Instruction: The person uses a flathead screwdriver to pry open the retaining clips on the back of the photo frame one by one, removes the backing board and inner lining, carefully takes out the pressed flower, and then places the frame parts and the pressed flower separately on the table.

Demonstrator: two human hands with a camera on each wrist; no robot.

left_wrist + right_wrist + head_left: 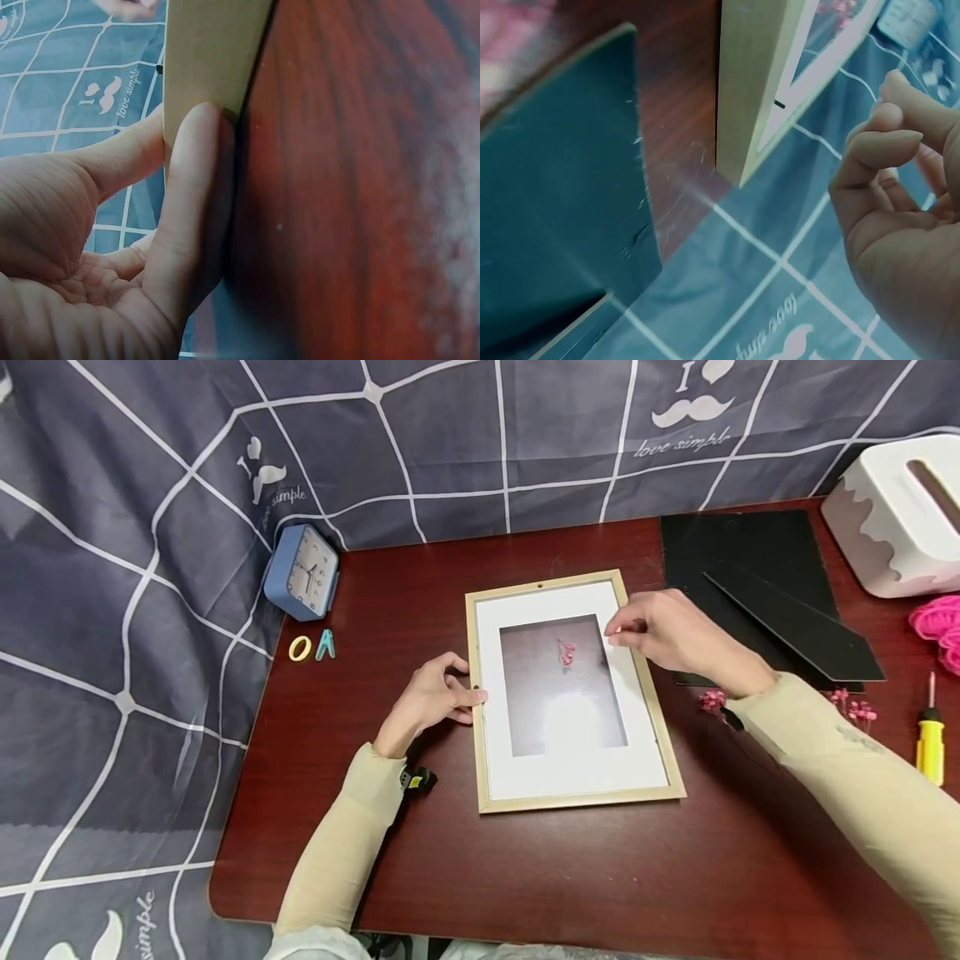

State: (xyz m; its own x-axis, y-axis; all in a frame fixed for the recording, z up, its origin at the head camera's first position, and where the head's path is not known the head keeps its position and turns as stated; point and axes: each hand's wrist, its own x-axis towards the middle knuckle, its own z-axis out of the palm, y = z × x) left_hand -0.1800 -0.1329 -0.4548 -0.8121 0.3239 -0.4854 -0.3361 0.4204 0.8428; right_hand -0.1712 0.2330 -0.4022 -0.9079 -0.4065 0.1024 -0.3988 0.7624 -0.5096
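While the left hand (pixel 431 697) is pressing its thumb vs the picture frame (pixel 573 793) lying mid-table (pixel 465 860), right hand (pixel 671 635) is hovering, fingertips pinched together, empty; black boards (pixel 757 568), screwdriver (pixel 930 739) sitting alongside.

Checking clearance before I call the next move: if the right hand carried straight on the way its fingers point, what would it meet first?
Its fingertips point left, over the picture frame. Going straight on, the right hand would probably first reach the small pink flower sprig lying on the glass. How high the hand is above the glass is unclear.
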